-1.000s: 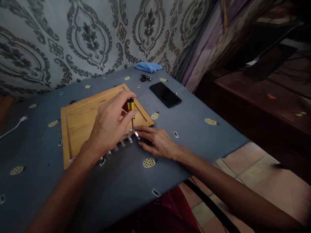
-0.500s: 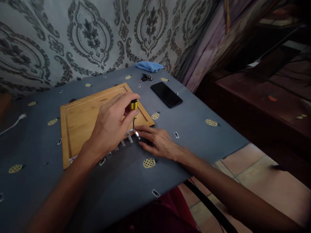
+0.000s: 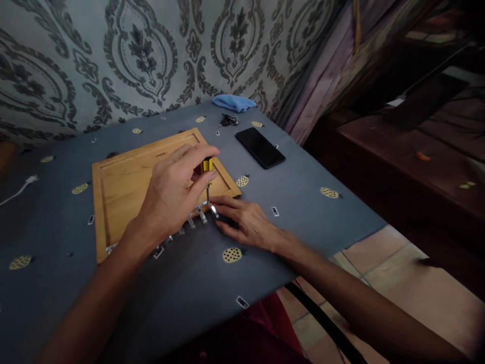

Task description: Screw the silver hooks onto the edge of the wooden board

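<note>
My left hand (image 3: 174,177) is closed around a small screwdriver (image 3: 207,165) with a yellow and black handle. The screwdriver stands upright, its tip on the right end of a metal hook rail (image 3: 202,215). That rail runs along the near edge of a framed wooden board (image 3: 125,194), with several shiny hooks hanging out over the cloth. Part of the rail is hidden behind my left hand and forearm. My right hand (image 3: 246,222) rests beside the rail's right end, fingers stretched out and apart, fingertips touching at the rail and board edge. Whether a screw sits under the tip is too small to tell.
A black phone (image 3: 259,147) lies right of the board, with keys (image 3: 229,120) and a blue cloth (image 3: 234,102) behind it. A white cable (image 3: 20,189) is at the left. The blue-grey tablecloth (image 3: 303,222) ends at the right above a tiled floor (image 3: 394,258).
Both hands and the screwdriver stay in nearly the same place. The view has shifted very slightly; my left fingers show only a tiny change around the handle.
</note>
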{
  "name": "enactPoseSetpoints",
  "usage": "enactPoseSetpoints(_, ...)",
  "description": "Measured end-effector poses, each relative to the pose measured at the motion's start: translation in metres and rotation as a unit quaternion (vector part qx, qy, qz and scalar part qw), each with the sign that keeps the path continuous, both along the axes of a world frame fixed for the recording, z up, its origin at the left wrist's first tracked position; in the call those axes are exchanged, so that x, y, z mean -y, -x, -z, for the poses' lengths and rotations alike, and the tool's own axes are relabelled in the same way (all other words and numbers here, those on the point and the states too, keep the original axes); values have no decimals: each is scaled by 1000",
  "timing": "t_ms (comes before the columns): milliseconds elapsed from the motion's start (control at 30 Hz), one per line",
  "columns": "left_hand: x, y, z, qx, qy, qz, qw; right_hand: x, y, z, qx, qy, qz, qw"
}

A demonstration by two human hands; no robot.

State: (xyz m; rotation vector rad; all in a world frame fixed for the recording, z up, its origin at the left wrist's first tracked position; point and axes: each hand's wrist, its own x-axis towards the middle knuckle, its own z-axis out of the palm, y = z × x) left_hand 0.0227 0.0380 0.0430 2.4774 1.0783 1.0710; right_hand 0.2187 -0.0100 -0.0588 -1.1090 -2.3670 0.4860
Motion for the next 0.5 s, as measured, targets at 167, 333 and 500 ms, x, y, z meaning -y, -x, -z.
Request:
enactPoseSetpoints(167, 1, 0, -4, 0, 23, 39, 999, 0, 0, 0, -3, 4, 5, 1000)
enactPoseSetpoints(333, -1, 0, -2, -7, 3, 18, 1000, 1, -1, 1, -3, -1, 7, 1000)
enactPoseSetpoints(500, -1, 1, -1, -1, 19, 16, 1000, 1, -1, 0, -3, 3, 5, 1000)
